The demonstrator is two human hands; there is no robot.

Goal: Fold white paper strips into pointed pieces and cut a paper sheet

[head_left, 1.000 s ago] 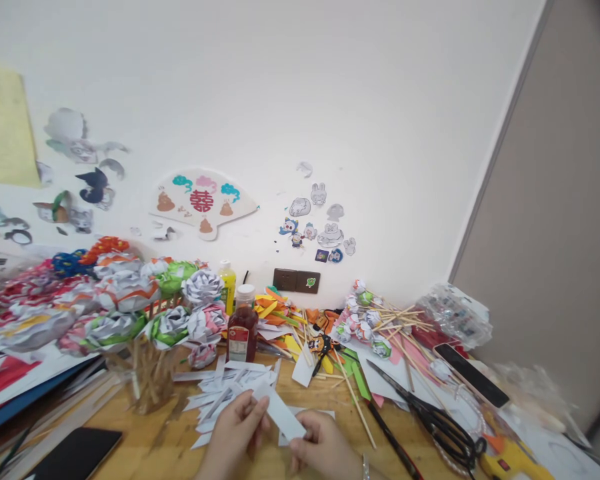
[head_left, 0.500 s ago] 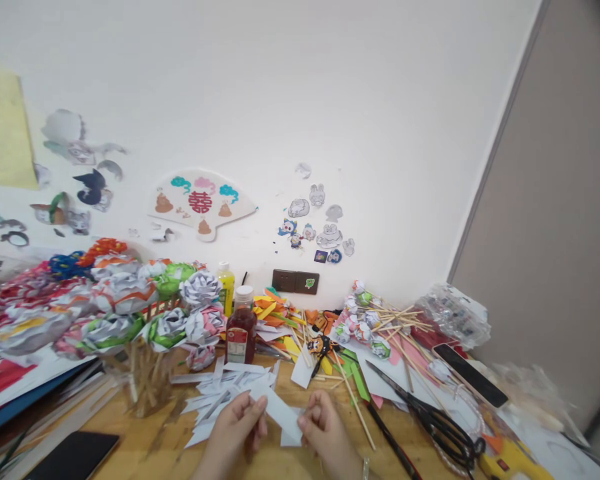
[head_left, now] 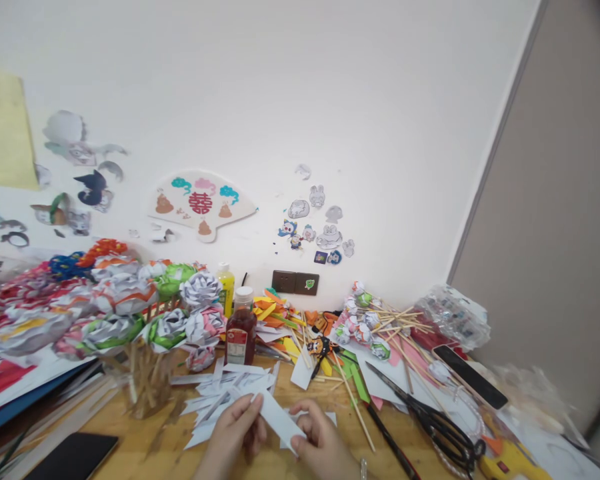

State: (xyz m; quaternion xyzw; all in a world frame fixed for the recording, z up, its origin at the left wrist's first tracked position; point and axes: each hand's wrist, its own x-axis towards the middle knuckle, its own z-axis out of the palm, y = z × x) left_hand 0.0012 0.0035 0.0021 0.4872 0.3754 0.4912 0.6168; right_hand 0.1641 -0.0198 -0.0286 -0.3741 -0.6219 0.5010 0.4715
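Note:
A white paper strip [head_left: 279,415] is stretched at a slant between my two hands, low in the middle of the view. My left hand [head_left: 241,427] pinches its upper left end between thumb and fingers. At the lower right end, my right hand [head_left: 317,432] grips it with the thumb on top and the fingers curled behind. Just beyond my left hand lies a loose pile of white paper strips [head_left: 225,390]. Another white piece of paper [head_left: 330,419] lies on the wooden table [head_left: 165,447], partly hidden by my right hand.
Paper flowers on sticks [head_left: 123,293] fill the left, above a black phone [head_left: 73,457]. A red-brown bottle [head_left: 241,327] stands behind the strips. Rightward are wooden sticks [head_left: 353,400], black scissors [head_left: 437,423], another phone [head_left: 470,375] and a yellow tool [head_left: 513,460]. A white wall [head_left: 380,100] rises behind.
My right hand has shifted its hold on the strip, its thumb now lying over the lower end. The strip slants more steeply, its lower end nearer me. My left hand has barely moved.

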